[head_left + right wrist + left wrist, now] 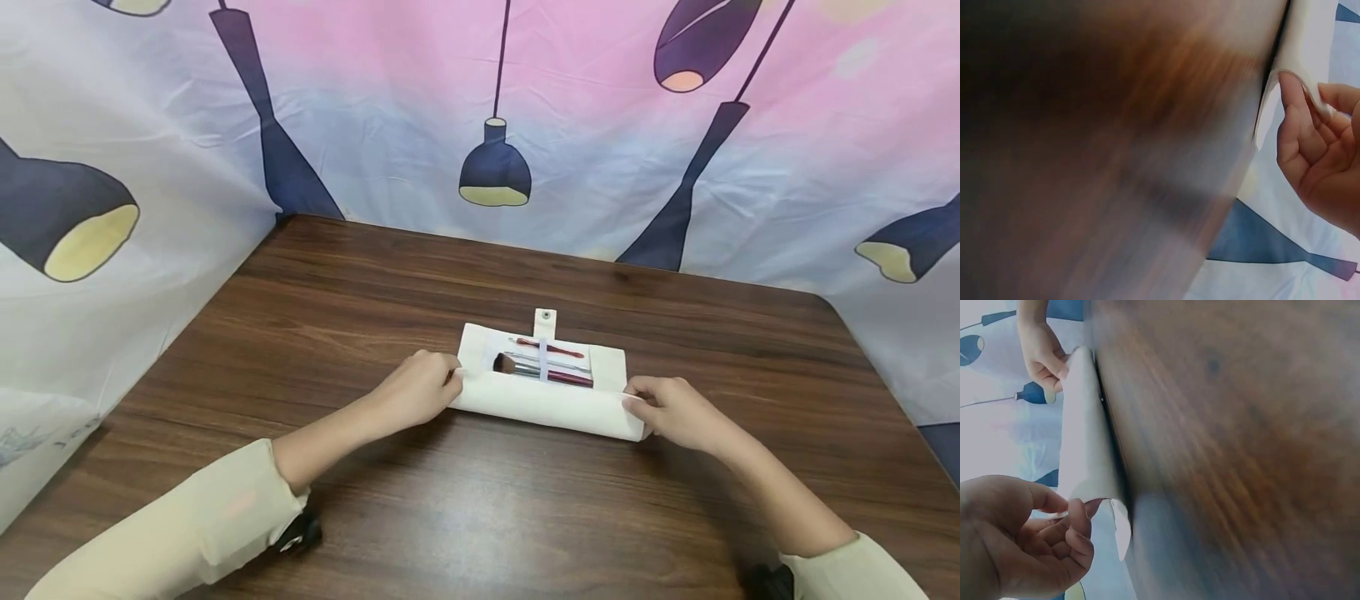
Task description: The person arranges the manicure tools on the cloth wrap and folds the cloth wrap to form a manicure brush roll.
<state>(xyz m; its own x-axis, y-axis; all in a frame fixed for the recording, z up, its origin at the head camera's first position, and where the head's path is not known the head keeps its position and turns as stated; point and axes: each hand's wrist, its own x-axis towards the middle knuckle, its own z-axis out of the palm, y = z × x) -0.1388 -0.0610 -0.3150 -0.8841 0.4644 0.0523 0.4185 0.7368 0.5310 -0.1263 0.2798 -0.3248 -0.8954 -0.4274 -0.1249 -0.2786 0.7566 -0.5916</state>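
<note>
A white brush roll (543, 406) lies on the table with its near side folded over toward the back. My left hand (423, 387) pinches the left end of the folded edge between thumb and fingers. At the other end, my right hand (678, 408) pinches the edge the same way, its fingers curled under the flap in the right wrist view (1322, 137). Inside show a makeup brush (504, 363) with a dark red handle, a thin silver tool (551, 361) and a red-handled tool (562, 350). A lilac elastic band (543, 360) crosses them. A snap strap (545, 322) sticks out at the back.
The roll rests on a dark brown wooden table (360, 292). Behind the table and along its sides hangs a cloth (405, 125) printed with dark lamps.
</note>
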